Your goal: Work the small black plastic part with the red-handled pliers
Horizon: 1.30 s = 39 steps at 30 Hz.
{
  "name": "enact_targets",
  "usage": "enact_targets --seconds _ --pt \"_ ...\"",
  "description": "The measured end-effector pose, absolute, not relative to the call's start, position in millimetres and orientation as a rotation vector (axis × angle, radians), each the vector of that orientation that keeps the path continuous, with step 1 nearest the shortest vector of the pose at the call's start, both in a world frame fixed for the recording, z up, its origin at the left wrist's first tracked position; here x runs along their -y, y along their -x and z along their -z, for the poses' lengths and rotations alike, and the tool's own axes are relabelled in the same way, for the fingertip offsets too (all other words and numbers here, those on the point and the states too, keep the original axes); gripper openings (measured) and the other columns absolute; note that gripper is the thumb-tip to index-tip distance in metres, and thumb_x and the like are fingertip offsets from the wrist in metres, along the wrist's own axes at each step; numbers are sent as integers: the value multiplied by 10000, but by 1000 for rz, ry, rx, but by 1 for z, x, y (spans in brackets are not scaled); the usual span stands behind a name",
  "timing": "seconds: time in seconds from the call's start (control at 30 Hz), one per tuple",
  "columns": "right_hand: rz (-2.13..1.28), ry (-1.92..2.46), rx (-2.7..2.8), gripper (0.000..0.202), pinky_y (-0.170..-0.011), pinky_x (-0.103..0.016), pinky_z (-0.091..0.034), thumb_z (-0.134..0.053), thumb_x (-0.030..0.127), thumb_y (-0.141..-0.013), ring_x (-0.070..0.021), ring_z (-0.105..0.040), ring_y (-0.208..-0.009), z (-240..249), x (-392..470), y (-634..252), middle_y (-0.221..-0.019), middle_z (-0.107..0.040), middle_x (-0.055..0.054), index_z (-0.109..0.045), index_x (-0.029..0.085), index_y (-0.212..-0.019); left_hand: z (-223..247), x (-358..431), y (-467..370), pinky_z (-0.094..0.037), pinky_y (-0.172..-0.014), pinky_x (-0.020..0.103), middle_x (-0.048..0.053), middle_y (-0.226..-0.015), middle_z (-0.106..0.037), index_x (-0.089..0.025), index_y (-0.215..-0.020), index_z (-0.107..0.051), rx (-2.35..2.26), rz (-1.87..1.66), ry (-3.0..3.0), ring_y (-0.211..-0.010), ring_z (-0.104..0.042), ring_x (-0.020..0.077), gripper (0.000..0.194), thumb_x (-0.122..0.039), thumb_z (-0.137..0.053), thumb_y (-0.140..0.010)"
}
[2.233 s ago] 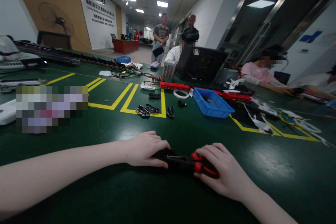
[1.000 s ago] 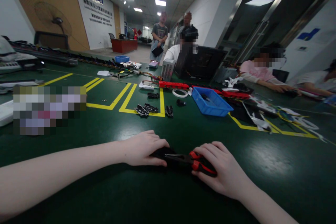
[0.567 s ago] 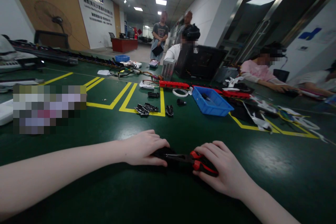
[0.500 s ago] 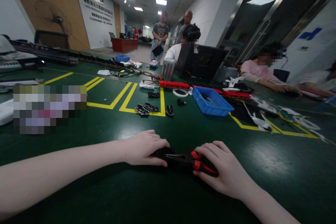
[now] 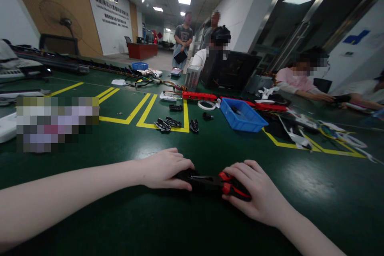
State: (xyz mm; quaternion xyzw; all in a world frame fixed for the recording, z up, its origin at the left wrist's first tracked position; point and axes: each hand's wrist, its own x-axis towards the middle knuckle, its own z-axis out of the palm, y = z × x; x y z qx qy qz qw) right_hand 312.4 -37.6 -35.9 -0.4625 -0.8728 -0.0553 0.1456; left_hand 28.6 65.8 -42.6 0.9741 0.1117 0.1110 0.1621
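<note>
Left hand and right hand flank pliers.

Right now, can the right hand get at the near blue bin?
Probably yes: just tabletop seems to separate the right hand from the near blue bin, though that hand holds pliers, which would likely hinder a grasp.

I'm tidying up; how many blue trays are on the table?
2: the near tray, beyond the right hand, and the far tray, back toward the left. The blurred blue shape at the right edge may be another; I cannot tell.
</note>
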Motion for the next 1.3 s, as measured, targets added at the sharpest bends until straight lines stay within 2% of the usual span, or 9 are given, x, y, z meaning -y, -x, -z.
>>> enact_targets --seconds 0.37,0.73,1.13,1.3 --pt "188 1303 2540 353 -853 -403 -422 -637 390 -815 -216 -630 -880 32 35 -311 -1002 -686 -81 -573 202 -1106 40 -64 -28 -411 -783 334 65 -968 -672 -168 -1114 -544 -288 -315 -2803 -830 -619 215 308 -428 -520 -950" --pt "222 1271 2537 354 -844 -393 -415 -653 395 -810 -203 -632 -860 34 38 -309 -983 -687 -68 -579 190 -1089 40 -66 -27 -413 -804 330 58 -963 -667 -177 -1112 -545 -298 -311 -2764 -820 -612 207 311 -441 -509 -951" --pt "258 1292 2451 405 -838 -407 -447 -660 381 -799 -235 -623 -937 34 35 -313 -1054 -673 -88 -553 202 -1145 41 -66 -27 -420 -789 329 46 -933 -663 -177 -1101 -559 -307 -297 -2747 -815 -611 202 337 -465 -549 -926" --pt "246 1279 2443 425 -836 -411 -459 -657 368 -809 -242 -617 -969 35 34 -307 -1069 -666 -103 -535 193 -1176 41 -67 -26 -417 -810 337 56 -979 -658 -180 -1152 -566 -254 -300 -2752 -856 -610 209 356 -455 -550 -927"
